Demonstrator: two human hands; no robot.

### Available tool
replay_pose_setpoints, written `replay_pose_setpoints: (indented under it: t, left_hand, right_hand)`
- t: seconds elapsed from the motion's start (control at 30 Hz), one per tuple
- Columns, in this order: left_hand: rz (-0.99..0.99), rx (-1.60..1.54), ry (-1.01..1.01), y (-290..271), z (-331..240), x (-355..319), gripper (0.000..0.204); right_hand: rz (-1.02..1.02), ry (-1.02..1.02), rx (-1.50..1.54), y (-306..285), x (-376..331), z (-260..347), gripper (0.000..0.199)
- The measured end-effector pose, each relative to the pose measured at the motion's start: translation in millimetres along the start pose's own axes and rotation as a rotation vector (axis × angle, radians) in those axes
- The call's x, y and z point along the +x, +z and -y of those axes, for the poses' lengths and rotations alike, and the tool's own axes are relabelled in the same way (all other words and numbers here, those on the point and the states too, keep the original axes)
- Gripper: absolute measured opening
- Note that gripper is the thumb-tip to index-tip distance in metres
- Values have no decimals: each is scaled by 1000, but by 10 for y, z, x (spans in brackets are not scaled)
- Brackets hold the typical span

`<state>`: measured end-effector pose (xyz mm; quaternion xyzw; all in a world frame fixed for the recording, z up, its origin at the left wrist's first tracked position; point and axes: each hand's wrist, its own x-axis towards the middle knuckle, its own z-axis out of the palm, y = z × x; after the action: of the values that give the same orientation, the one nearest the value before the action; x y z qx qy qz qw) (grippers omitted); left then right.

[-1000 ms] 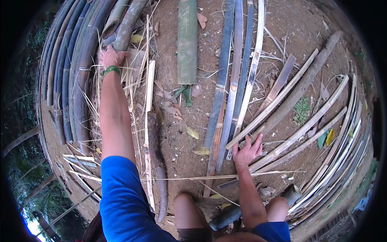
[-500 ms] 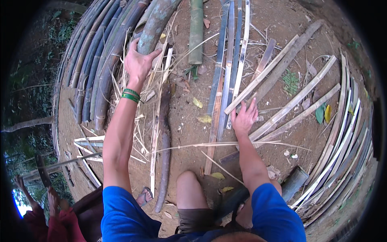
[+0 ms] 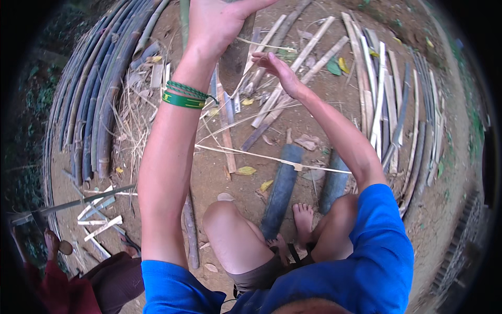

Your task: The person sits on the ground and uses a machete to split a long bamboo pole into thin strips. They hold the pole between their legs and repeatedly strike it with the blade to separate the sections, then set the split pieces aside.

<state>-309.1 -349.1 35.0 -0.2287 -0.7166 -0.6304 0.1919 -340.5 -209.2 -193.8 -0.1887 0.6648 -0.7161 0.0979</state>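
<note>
My left hand (image 3: 217, 26), with two green bands at its wrist, is at the top edge against a thick grey-brown pole (image 3: 236, 68). Its thumb reaches across the pole; its other fingers are cut off by the picture's edge. The pole's lower end points down toward me, above the bamboo strips (image 3: 226, 120) on the ground. To the right of the pole, my right hand (image 3: 280, 73) is raised with fingers stretched out, holding nothing. A thin pale split strand (image 3: 261, 156) crosses in front of my knees.
Long dark bamboo poles (image 3: 94, 99) lie at left, split strips (image 3: 384, 104) at right. Two bamboo sections (image 3: 282, 188) (image 3: 334, 180) lie by my feet. At lower left another person's hand (image 3: 51, 242) is near a long strip (image 3: 78, 203).
The thick pole has swung from the upper left toward the middle with my left hand. My right hand has lifted off the strips and moved up and left. The view has shifted.
</note>
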Motion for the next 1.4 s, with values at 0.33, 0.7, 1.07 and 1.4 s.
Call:
replay_pose_setpoints:
  t: [0.33, 0.7, 1.07, 1.4]
  left_hand:
    - [90, -706, 43, 1409, -1183, 156, 52]
    - [-70, -854, -330, 2138, -1309, -332, 57]
    - [79, -977, -311, 2476, -775, -1646, 62]
    - [134, -1073, -350, 2158, -575, -1144, 68]
  right_hand:
    - [-428, -208, -575, -782, -1975, 1879, 83]
    - [-978, 136, -1146, -1937, -5303, 823, 68]
    - [-1720, 703, -898, -739, -8356, 468, 58]
    - [-1363, 1084, -1258, 1948, -8538, -1168, 53]
